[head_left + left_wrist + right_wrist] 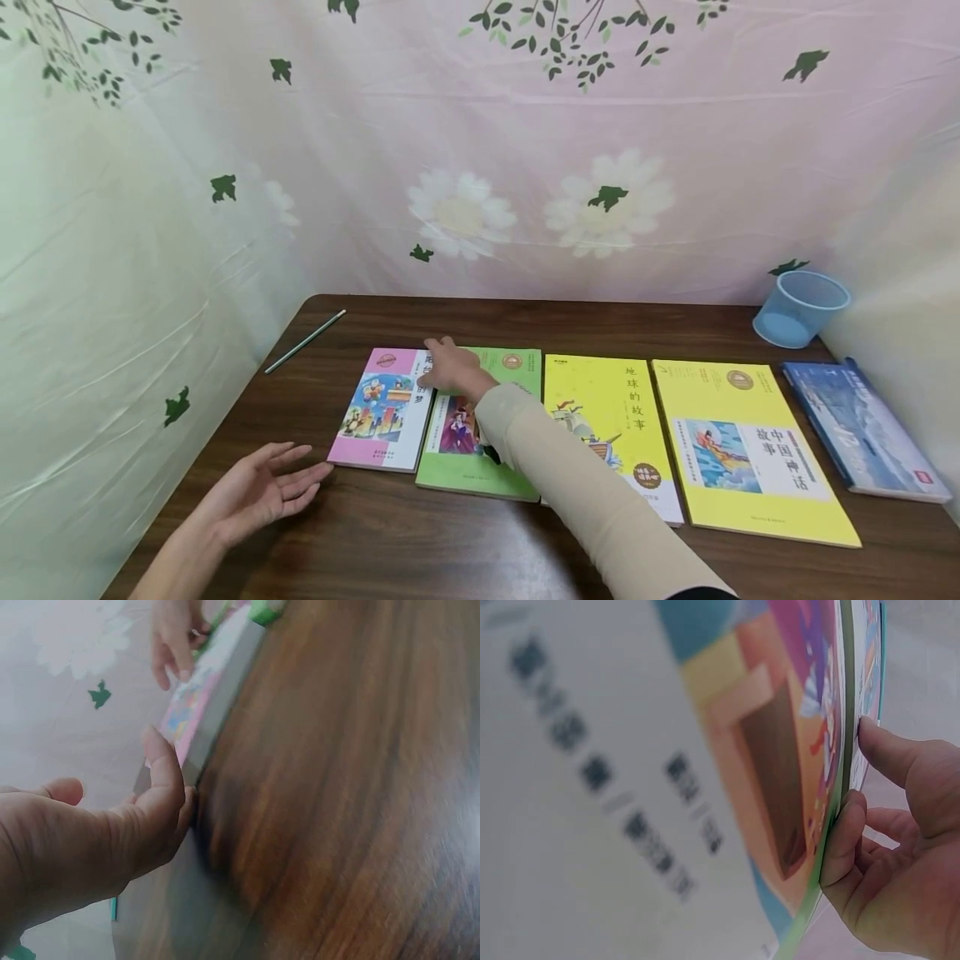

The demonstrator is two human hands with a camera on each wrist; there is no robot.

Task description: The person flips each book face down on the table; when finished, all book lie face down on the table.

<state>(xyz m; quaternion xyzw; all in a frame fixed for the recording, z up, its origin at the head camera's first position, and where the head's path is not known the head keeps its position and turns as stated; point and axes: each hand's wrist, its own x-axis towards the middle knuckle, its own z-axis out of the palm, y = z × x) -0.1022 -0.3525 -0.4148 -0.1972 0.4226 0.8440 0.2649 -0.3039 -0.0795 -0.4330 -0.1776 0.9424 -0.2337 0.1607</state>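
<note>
A pink-and-white book (pixel 372 404) lies at the left end of a row, with a green book (pixel 472 485) close beside it. My right hand (pixel 454 369) rests over the upper part of the seam between these two. In the right wrist view, its thumb touches the pink-and-white book and its bent fingers lie against the green book. Palm up and fingers spread, my left hand (pixel 262 492) is at the pink-and-white book's lower left corner; whether its fingertips touch the cover I cannot tell. The right forearm partly hides the green book and a yellow book (pixel 588 379).
Another yellow book (pixel 772 508) continues the row, and a blue book (pixel 862 425) lies at the far right. A blue basket (pixel 798 312) stands in the back right corner. Near the left edge of the wooden table (pixel 450 550) lies a pencil (pixel 305 342).
</note>
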